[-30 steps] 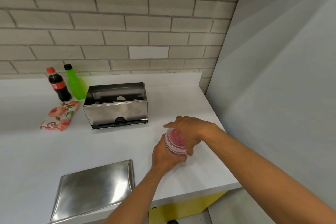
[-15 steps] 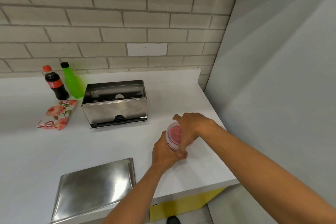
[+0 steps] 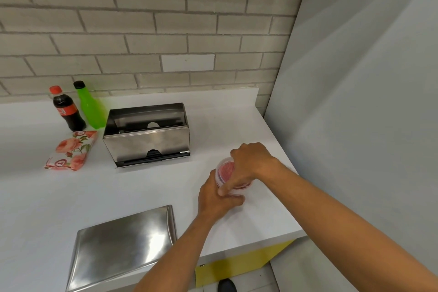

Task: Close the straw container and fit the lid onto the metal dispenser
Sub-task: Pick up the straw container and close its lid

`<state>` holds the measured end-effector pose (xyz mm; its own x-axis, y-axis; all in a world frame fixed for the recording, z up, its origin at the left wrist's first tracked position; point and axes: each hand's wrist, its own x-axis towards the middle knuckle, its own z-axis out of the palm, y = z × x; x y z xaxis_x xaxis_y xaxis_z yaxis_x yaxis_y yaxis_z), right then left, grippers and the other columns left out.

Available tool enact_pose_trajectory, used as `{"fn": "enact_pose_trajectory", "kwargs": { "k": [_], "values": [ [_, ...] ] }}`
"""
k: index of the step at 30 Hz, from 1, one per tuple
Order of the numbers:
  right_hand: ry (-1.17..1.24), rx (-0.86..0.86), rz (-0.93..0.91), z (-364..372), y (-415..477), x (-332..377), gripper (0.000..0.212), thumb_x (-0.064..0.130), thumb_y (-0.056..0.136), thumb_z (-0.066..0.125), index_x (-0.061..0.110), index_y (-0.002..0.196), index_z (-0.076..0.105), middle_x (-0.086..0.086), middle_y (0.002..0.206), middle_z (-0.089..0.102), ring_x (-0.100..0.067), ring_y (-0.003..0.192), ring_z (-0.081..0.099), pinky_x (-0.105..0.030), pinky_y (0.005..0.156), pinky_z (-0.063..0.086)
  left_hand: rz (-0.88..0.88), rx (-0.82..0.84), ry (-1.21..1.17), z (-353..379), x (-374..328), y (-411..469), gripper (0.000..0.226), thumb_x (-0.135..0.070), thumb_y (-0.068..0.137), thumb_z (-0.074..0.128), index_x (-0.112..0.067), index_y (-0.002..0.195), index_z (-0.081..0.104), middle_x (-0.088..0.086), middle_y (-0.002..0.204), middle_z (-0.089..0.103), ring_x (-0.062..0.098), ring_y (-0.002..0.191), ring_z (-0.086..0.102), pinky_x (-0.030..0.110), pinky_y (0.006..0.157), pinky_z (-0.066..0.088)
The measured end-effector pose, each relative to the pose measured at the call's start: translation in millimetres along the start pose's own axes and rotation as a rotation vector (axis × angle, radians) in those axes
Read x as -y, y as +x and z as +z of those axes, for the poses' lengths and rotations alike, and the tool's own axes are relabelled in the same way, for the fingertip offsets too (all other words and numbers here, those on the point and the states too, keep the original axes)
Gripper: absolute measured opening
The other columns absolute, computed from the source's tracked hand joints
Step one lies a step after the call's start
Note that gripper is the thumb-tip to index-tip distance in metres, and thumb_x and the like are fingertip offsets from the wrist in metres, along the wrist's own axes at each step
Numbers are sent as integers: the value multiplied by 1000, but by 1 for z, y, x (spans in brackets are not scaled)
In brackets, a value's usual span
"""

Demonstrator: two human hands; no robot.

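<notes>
Straw container [image 3: 225, 170], a clear round tub showing red straws through its top, stands on the white counter [image 3: 47, 208] near the right edge. The left hand [image 3: 216, 197] wraps around its near side, fingers curled against the wall. The right hand [image 3: 252, 165] is cupped over the top from the far right, fingers bent down over the rim and gripping it. A flat metal lid [image 3: 123, 244] lies near the front edge, to the left of the hands. Farther back stands the open metal dispenser [image 3: 147, 140]. Left of it lie a floral napkin pack [image 3: 72, 150], a cola bottle [image 3: 66, 109] and a green bottle [image 3: 90, 106].
</notes>
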<state>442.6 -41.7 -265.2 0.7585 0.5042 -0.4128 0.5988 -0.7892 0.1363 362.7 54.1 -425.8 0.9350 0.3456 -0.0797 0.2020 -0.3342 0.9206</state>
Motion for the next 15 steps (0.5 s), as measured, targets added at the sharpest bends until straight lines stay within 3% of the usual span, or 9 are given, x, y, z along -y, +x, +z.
{"fn": "enact_pose_trajectory", "kwargs": {
  "k": [3,6,11,15],
  "values": [
    [77,155,-99,-5,-2,-4,141,63,48,97,40,164,22,-2,153,43,-28,140,47,-44,107,50,6,-16,31,-1,-5,-1,101,-61,37,95,-45,126,50,-32,102,60,-3,89,64,5,65,47],
    [109,123,-135,-3,-3,-6,129,42,55,101,44,161,29,0,145,44,-26,134,49,-42,100,55,4,-14,33,-1,-4,-1,104,-57,35,95,-43,129,51,-30,105,61,1,95,65,4,67,47],
    [87,33,-103,-2,-4,-6,123,61,55,93,41,161,34,0,148,50,-24,132,53,-35,94,50,17,-22,21,-1,-2,-1,103,-56,38,97,-36,129,54,-20,110,66,7,96,67,15,75,57],
    [103,1,-71,2,-5,-3,127,71,53,88,40,162,32,0,153,48,-25,136,51,-37,99,48,20,-14,-3,-2,-3,-1,101,-48,43,101,-31,132,56,-10,115,70,15,101,69,24,81,61]
  ]
}}
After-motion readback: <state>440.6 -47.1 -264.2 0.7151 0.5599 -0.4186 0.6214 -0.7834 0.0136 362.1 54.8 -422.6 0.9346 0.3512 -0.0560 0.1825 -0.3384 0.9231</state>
